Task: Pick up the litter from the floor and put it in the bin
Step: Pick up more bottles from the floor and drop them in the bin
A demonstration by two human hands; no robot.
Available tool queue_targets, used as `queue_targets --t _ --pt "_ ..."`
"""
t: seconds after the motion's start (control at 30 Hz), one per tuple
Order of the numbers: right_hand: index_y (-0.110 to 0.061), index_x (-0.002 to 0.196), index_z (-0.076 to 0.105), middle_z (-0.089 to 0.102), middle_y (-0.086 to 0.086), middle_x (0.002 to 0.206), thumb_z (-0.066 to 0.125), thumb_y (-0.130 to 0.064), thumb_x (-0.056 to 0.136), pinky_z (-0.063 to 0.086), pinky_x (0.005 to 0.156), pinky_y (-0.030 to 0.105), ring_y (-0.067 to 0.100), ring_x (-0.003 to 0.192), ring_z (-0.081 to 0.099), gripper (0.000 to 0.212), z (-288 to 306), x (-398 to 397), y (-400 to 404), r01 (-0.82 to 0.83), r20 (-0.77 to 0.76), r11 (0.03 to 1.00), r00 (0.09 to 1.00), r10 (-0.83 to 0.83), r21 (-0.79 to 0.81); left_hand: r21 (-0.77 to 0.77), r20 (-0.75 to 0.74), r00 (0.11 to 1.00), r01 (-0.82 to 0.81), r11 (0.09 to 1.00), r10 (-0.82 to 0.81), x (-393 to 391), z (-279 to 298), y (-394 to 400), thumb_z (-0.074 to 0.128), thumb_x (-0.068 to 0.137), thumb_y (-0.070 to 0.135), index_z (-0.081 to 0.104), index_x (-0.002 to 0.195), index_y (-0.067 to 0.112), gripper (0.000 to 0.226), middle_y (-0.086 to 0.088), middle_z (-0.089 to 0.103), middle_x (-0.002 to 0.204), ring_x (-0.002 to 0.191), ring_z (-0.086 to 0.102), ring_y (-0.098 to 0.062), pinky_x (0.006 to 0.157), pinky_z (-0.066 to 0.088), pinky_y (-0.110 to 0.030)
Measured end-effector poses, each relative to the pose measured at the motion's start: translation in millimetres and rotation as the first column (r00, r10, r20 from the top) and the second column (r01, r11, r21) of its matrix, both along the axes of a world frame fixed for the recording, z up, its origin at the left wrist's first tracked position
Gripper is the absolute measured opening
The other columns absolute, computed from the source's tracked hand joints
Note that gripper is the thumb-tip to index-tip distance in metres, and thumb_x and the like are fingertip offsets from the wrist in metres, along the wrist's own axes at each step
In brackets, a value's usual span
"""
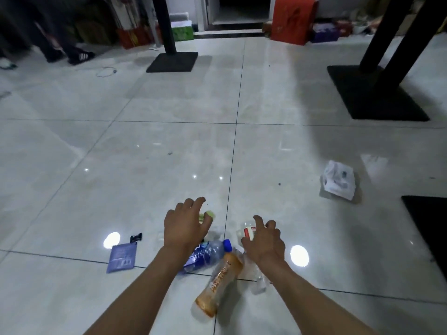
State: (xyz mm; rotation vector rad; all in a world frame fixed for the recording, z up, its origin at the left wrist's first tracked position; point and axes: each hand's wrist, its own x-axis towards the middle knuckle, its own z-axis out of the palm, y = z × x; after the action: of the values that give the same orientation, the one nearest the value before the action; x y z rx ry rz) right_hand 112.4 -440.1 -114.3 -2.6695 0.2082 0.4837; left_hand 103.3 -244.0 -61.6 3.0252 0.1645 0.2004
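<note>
Nearest the camera, an orange-labelled bottle (219, 285) lies on the tiled floor (121, 177) between the two forearms, its neck pointing up toward a clear bottle with a blue cap (208, 253) that lies crosswise just beyond it; a crumpled clear bottle (256, 274) rests beside them under the right wrist. Off to the left sits a flat purple packet (122, 257) with a small black wrapper (136, 237) just above it. The left hand (186, 228) hangs over a green-capped item (210, 214), fingers spread and loosely bent, its grip holding nothing. The right hand (264, 240) reaches over a small clear container with a red label (248, 232); its fingers are spread above it and the grip looks unclosed, though contact with the container cannot be made out. Farther right, well apart, lies a white plastic bag (338, 182), and beyond stand black table bases (173, 62). No bin is in view. The step in hand appears to be seizing one piece per hand. It would go best to lower each palm squarely over its target, wrap the fingers around the body rather than the cap, and lift straight up so the neighbouring bottles do not roll away. The light empties will likely crush under a hard squeeze.
</note>
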Motion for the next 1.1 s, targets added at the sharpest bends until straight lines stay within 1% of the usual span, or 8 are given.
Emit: queue_targets --t 0.2,0.3,0.43,0.63,0.87,0.97,1.03,1.1 --pt "-0.033 0.148 0.018 0.031 0.011 0.137 0.062 -0.050 0.082 0.043 0.082 0.034 0.032 0.121 0.044 0.082 -75.3 36.3 13.7 -0.016 -0.081 0.999 0.997 0.020 0.038 -0.030 0.009 0.999 -0.046 0.998 0.046 1.0 -65.6 6.9 0.052 0.087 0.041 0.054 0.130 0.030 0.045 0.001 0.065 0.109 0.093 0.061 -0.023 0.071 0.042 -0.033" --pt "-0.036 0.151 0.008 0.025 0.012 0.143 0.064 -0.050 0.082 0.048 0.086 0.039 0.033 0.126 0.040 0.090 -101.7 33.0 20.9 -0.030 -0.117 1.000 0.993 0.031 0.006 -0.034 0.013 0.999 -0.046 0.998 0.046 -6.6 -87.0 9.4 0.052 0.086 0.041 0.053 0.130 0.029 0.046 0.002 0.064 0.111 0.095 0.061 -0.023 0.072 0.043 -0.034" --pt "-0.041 0.151 -0.002 0.023 0.012 0.146 0.061 -0.046 0.087 0.049 0.093 0.048 0.032 0.126 0.041 0.090 -120.0 22.0 25.1 0.012 -0.057 0.999 0.998 -0.015 -0.053 0.020 -0.023 1.000 -0.008 1.000 0.009 -20.6 -106.2 14.2 0.047 0.087 0.048 0.050 0.130 0.031 0.046 0.004 0.064 0.112 0.097 0.060 -0.020 0.075 0.044 -0.034" --pt "-0.044 0.151 -0.006 0.027 0.015 0.142 0.055 -0.035 0.093 0.051 0.088 0.045 0.032 0.118 0.047 0.085 -138.1 20.7 18.7 0.039 0.007 0.999 0.999 -0.039 -0.022 0.024 -0.101 0.995 -0.007 1.000 0.009 -35.2 -125.5 15.3 0.049 0.085 0.052 0.046 0.135 0.032 0.054 0.007 0.059 0.123 0.107 0.056 -0.020 0.083 0.045 -0.036" --pt "-0.042 0.152 0.001 0.035 0.014 0.132 0.057 -0.038 0.092 0.050 0.086 0.042 0.032 0.113 0.049 0.082 -124.9 25.4 -7.0 -0.034 0.154 0.999 0.988 0.031 0.016 0.022 -0.116 0.993 0.039 0.999 -0.036 -41.4 -134.9 6.2 0.051 0.082 0.051 0.050 0.130 0.031 0.052 0.007 0.057 0.120 0.107 0.053 -0.018 0.084 0.040 -0.033" --pt "-0.041 0.152 0.002 0.036 0.014 0.132 0.058 -0.040 0.091 0.049 0.086 0.042 0.033 0.113 0.049 0.084 -108.0 30.3 -17.0 -0.049 0.202 0.999 0.978 0.049 -0.005 0.011 -0.113 0.988 0.108 0.994 -0.106 -51.3 -138.3 -5.2 0.045 0.078 0.060 0.058 0.116 0.031 0.050 0.008 0.060 0.103 0.096 0.057 -0.019 0.079 0.040 -0.035" --pt "-0.041 0.152 0.001 0.036 0.013 0.131 0.057 -0.040 0.091 0.048 0.084 0.041 0.033 0.112 0.049 0.083 -96.5 34.8 -20.1 -0.061 0.216 0.998 0.974 0.062 -0.012 0.048 -0.142 0.972 0.194 0.980 -0.186 -57.7 -144.6 -15.3 0.046 0.071 0.070 0.063 0.106 0.028 0.057 0.006 0.062 0.094 0.086 0.060 -0.021 0.074 0.044 -0.037" --pt "-0.041 0.153 0.002 0.035 0.014 0.131 0.057 -0.040 0.091 0.047 0.083 0.041 0.033 0.111 0.048 0.083 -86.2 37.9 -21.6 -0.081 0.229 0.996 0.970 0.084 -0.019 0.068 -0.146 0.966 0.223 0.972 -0.212 -62.0 -149.6 -23.9 0.049 0.064 0.076 0.065 0.100 0.025 0.064 0.003 0.065 0.090 0.079 0.063 -0.023 0.070 0.047 -0.037"
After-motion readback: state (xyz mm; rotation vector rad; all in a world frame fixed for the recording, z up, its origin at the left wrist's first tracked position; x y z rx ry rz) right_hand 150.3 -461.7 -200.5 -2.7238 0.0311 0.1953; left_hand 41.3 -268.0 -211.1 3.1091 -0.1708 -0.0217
